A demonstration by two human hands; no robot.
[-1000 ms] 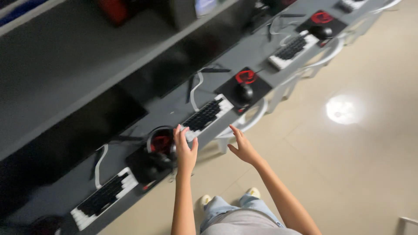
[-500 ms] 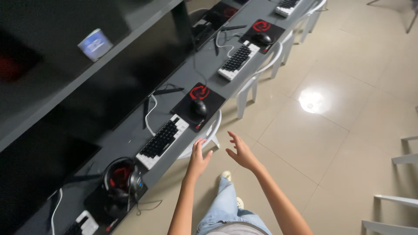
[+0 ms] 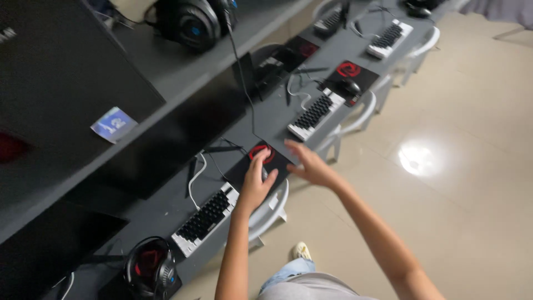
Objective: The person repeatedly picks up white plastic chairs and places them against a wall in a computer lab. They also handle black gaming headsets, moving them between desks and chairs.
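- My left hand [image 3: 256, 186] lies flat, open, on the mouse pad [image 3: 261, 161] near the desk's [image 3: 166, 208] front edge.
- My right hand [image 3: 311, 165] hovers spread, empty; one sweep could, I judge, drag the mouse cable [image 3: 195, 179].

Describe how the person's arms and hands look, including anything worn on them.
Both arms are bare up to the frame edge: no sleeves show. The left hand and right hand wear no gloves; no rings, watch or bands are visible, though the picture is slightly blurred.

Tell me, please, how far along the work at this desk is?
Seemingly done: the nearest keyboard lies along the desk edge, headset beside it. In hand: the left hand rests on the red-marked mouse pad; the right hand hovers open. Possibly left: the next keyboard and its mouse, untouched.
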